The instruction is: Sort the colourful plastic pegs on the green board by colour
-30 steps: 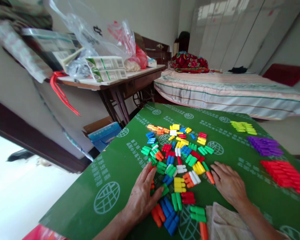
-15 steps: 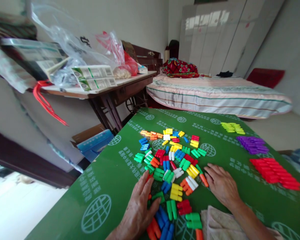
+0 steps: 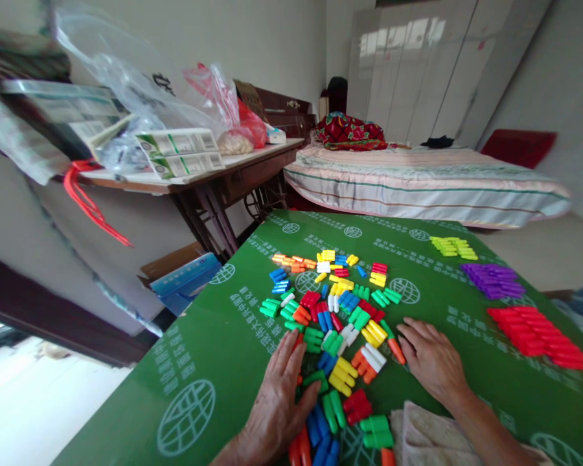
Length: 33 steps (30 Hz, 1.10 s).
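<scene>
Bullet-shaped plastic building blocks in green, blue, yellow, red, white and orange lie in a loose spread over the green table (image 3: 243, 362). My left hand (image 3: 279, 391) rests flat along the left side of the spread, its fingers stretched out against a few pieces. Under its thumb is a green block (image 3: 317, 380), partly hidden. On the other side, my right hand (image 3: 430, 359) lies palm down with fingers apart, its fingertips beside an orange block (image 3: 396, 350). A yellow block (image 3: 342, 377) and an orange-and-white block (image 3: 369, 361) sit between the hands.
Sorted groups of lime blocks (image 3: 453, 247), purple blocks (image 3: 493, 280) and red blocks (image 3: 537, 336) line the table's right side. A folded beige cloth (image 3: 430, 437) lies at the near edge. Beyond stand a bed (image 3: 418, 184) and a side table (image 3: 252, 162) with bags and boxes.
My left hand has shifted slightly right, nudging nearby blocks; the yellow block between my hands has turned and the green ones beside it moved a little. My right hand stays put.
</scene>
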Motion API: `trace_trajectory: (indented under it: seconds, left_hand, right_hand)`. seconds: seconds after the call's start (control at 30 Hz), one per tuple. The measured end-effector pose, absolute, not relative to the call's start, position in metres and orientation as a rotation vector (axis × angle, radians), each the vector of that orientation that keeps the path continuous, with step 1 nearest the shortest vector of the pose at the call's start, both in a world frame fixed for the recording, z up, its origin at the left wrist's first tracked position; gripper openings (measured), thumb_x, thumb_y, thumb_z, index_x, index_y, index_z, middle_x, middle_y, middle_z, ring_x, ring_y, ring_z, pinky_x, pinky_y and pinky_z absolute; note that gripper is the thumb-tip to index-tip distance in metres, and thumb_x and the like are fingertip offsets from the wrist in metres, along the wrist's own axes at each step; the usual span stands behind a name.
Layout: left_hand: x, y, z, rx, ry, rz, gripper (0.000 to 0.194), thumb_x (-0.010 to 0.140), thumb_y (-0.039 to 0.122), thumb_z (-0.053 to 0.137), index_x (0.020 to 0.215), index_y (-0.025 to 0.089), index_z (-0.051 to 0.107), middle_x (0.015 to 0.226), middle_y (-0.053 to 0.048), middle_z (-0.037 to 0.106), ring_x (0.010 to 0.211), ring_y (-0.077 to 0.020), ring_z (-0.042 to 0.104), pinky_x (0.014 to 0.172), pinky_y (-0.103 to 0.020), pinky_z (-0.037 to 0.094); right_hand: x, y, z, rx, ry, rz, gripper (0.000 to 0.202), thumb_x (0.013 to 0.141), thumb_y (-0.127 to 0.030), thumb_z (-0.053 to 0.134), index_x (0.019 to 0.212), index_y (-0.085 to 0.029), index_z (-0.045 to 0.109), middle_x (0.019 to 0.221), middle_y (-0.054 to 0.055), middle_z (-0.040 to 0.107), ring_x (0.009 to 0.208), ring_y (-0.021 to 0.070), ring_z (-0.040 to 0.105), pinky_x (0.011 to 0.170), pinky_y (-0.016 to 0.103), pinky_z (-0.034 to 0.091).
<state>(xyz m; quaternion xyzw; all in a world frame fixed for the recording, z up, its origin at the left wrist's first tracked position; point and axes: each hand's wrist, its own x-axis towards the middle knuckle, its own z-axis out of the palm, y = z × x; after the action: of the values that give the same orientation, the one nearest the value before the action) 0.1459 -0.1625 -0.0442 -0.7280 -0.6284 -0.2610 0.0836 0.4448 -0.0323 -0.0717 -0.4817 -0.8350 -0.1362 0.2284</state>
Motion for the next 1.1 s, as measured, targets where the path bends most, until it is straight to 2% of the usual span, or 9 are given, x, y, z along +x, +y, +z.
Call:
trace_trajectory:
  seconds: [0.23,0.5,0.73,1.1]
  left_hand:
    - [0.148,-0.160,-0.037,-2.140,-1.802,-0.643,0.055,0.084,0.041,0.055,0.132,0.017,0.045,0.141,-0.014,0.049,0.133,-0.0276,0.043,0.099,-0.041,0.053]
    - [0.143,-0.154,-0.047,-2.095,-1.705,-0.697,0.055,0.083,0.044,0.057,0.130,0.018,0.048,0.141,-0.012,0.049,0.132,-0.0272,0.044,0.097,-0.041,0.055]
    - [0.144,-0.151,-0.038,-2.093,-1.618,-0.637,0.055,0.083,0.049,0.055,0.126,0.016,0.050,0.136,-0.013,0.054,0.125,-0.0262,0.052,0.090,-0.038,0.058]
    - [0.143,-0.154,-0.050,-2.140,-1.746,-0.773,0.049,0.083,0.046,0.055,0.124,0.020,0.053,0.139,-0.012,0.051,0.131,-0.0268,0.046,0.098,-0.043,0.054]
  right_hand:
    - [0.443,-0.031,-0.071,-1.326,-2.279,-0.365,0.032,0.093,-0.027,0.043,0.102,-0.020,0.072,0.112,0.008,0.070,0.100,0.0222,0.061,0.082,0.034,0.046]
    - [0.437,-0.031,-0.062,-1.370,-2.243,-0.286,0.026,0.091,-0.023,0.047,0.101,-0.021,0.072,0.112,0.006,0.070,0.100,0.0210,0.061,0.083,0.033,0.045]
    - [0.434,-0.031,-0.058,-1.420,-2.240,-0.229,0.028,0.091,-0.022,0.046,0.102,-0.021,0.072,0.114,0.007,0.069,0.101,0.0210,0.060,0.083,0.033,0.045]
    - [0.437,-0.031,-0.061,-1.451,-2.268,-0.211,0.028,0.091,-0.023,0.046,0.104,-0.021,0.071,0.118,0.006,0.068,0.104,0.0217,0.059,0.085,0.035,0.046]
